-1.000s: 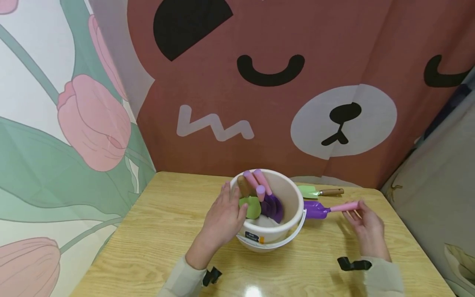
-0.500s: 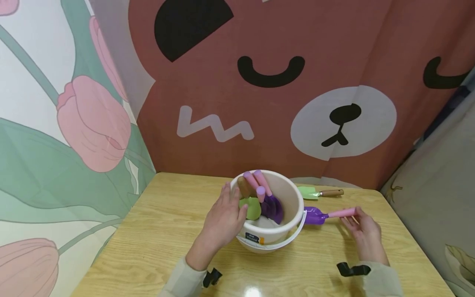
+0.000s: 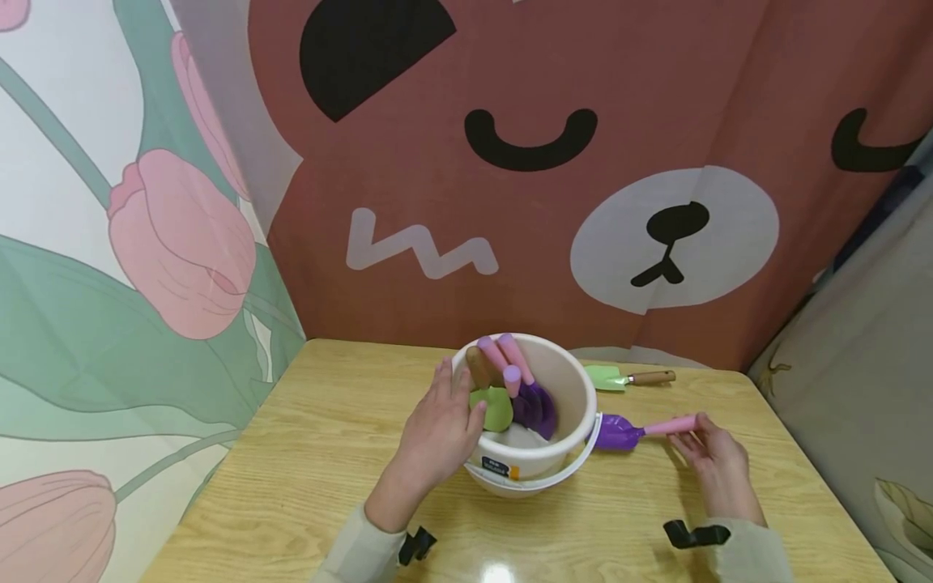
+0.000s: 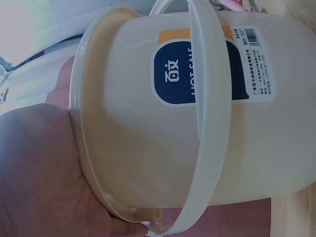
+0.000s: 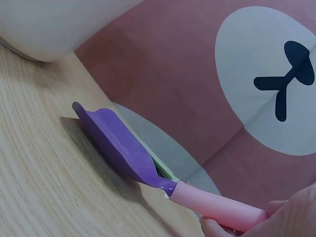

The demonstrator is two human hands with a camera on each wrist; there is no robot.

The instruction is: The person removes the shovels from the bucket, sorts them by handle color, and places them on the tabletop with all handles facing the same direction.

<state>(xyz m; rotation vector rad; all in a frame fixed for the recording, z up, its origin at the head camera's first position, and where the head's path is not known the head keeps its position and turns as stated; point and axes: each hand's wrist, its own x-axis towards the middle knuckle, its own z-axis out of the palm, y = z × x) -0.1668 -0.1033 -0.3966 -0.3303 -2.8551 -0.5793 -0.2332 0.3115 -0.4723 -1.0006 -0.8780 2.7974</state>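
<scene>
A white bucket (image 3: 568,348) stands on the table, its handle hanging down at the front. My left hand (image 3: 440,429) rests on its left rim with fingers extended, and in the left wrist view the palm lies against the rim. Inside lean purple trowels (image 3: 535,411) with pink handles, a wooden handle (image 3: 478,366) and a green blade (image 3: 497,409). My right hand (image 3: 717,465) pinches the handle end of a purple hand trowel (image 3: 618,433) right of the bucket. In the right wrist view its blade (image 5: 118,145) is close over the table, casting a shadow.
A green trowel (image 3: 607,377) with a wooden handle lies on the wooden table (image 3: 328,453), behind the purple one. A printed bear curtain (image 3: 408,308) hangs along the back edge. Grey fabric (image 3: 860,340) borders the right side, and tulip-patterned fabric (image 3: 182,267) the left.
My right hand has drawn the purple trowel a little towards the front of the table and slightly left. The left hand and the bucket have stayed in place.
</scene>
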